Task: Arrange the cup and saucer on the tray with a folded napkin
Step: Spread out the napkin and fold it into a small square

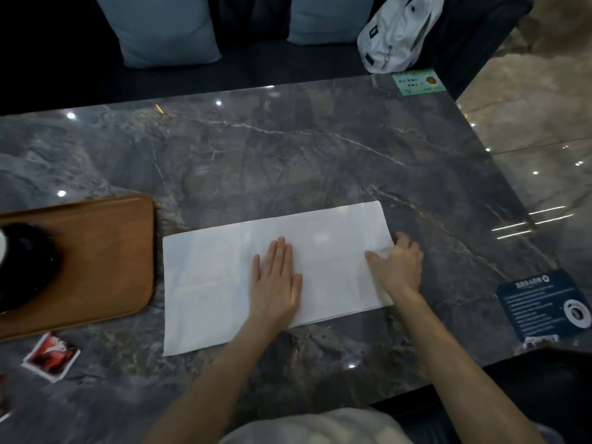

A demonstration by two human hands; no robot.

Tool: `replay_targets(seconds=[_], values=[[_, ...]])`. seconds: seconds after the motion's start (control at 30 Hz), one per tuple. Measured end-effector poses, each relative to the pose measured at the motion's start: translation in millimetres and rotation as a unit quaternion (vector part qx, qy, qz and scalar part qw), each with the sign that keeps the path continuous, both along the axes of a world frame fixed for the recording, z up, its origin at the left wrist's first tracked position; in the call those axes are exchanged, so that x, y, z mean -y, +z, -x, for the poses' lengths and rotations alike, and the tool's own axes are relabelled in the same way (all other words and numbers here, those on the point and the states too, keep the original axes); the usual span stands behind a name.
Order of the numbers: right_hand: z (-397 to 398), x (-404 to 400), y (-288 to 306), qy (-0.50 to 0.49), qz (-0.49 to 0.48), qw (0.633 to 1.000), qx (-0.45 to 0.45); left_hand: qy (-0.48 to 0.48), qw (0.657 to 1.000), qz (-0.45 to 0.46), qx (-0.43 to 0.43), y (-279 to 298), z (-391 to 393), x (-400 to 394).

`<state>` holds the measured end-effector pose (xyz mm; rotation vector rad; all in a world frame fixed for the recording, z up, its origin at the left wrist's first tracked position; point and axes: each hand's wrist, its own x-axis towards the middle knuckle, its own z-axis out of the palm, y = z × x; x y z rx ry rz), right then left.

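Glossy grey marble table — left hand flat on white napkin, right hand fingers pinching its edge.

Dark grey marble table, glossy, w/ ceiling light spots reflected. Behind it a dark sofa w/ two pale blue cushions & a white bag. Polished beige stone floor at right, also reflecting lights.
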<state>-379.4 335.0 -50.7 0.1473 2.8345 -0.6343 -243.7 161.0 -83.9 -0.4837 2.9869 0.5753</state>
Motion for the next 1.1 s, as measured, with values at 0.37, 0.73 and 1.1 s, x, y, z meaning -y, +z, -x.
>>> replay_targets(seconds=[0.37, 0.73, 1.1], values=[[34, 8, 34, 0.059, 0.097, 0.979, 0.168, -0.001, 0.999, -0.001, 0.032, 0, -8, -7], [-8, 78, 109, 0.18, 0.291, 0.927, 0.152, 0.228, 0.825, -0.514, -0.063, 78, -10, 3], [-52, 176, 104, 0.25, 0.289, 0.891, 0.245, 0.263, 0.842, -0.465, -0.072, 121, -49, 20]])
